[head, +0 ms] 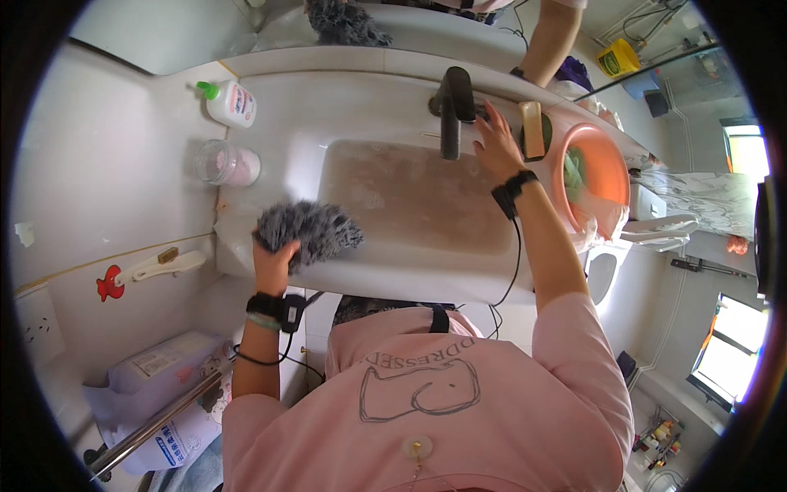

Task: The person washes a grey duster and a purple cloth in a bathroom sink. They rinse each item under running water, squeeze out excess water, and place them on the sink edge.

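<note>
My left hand point(273, 263) grips a grey fluffy duster head point(310, 234) over the front left rim of a white washbasin point(369, 277). Murky brownish water point(418, 197) stands in the basin. At the back right, my right hand point(499, 147) reaches beside a dark tap point(452, 117), its fingers apart. Those fingertips are close to a small dark item behind the tap's spout; whether they touch it I cannot tell. A bar of soap point(532, 129) on a dark green dish lies just right of that hand.
On the left ledge stand a white pump bottle point(233, 103) and a glass jar point(227, 163) of pink contents. An orange bucket point(620, 166) holds something green at right. A brush point(166, 264) hangs from a red wall hook. Mirrors line the back; cables trail from both wrists.
</note>
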Available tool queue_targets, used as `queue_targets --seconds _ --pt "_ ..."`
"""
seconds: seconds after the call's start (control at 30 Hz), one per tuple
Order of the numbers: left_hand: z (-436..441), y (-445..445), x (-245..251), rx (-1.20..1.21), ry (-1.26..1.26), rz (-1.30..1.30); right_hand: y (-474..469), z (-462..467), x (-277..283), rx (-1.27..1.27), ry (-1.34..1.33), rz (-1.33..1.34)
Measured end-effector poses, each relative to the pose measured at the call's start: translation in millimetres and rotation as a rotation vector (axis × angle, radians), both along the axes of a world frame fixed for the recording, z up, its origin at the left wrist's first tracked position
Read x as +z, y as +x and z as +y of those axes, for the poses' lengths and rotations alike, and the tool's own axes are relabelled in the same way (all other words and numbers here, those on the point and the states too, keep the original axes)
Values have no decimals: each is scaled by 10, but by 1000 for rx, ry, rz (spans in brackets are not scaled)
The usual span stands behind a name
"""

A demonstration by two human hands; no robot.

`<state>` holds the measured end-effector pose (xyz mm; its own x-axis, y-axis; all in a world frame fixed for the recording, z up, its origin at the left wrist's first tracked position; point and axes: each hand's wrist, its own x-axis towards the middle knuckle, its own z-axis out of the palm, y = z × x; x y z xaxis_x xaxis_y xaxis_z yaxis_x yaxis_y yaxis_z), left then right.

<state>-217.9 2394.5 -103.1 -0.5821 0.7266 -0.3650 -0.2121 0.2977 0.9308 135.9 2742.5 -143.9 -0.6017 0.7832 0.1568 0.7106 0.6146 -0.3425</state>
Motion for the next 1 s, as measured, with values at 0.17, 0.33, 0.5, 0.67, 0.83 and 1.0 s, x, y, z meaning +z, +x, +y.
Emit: queue_targets --seconds 0.17,0.33,0.5,0.67,0.83,1.0 --pt "1025 -143 372 173 207 -18 355 -539 365 -106 -159 155" --pt "2015 -519 96 216 630 351 851 -1142 664 -162 -200 195" --pt "2653 -749 -679 15 -261 930 1141 -1651 760 -251 -278 199" --pt "2963 -474 -914 -166 -295 875 1218 -2007 758 -335 -326 261" --pt "2985 255 -764 -258 -115 872 1168 -2080 775 -340 -334 278" --pt "3075 1027 -597 -456 -52 772 1056 -2030 869 -288 -306 247"
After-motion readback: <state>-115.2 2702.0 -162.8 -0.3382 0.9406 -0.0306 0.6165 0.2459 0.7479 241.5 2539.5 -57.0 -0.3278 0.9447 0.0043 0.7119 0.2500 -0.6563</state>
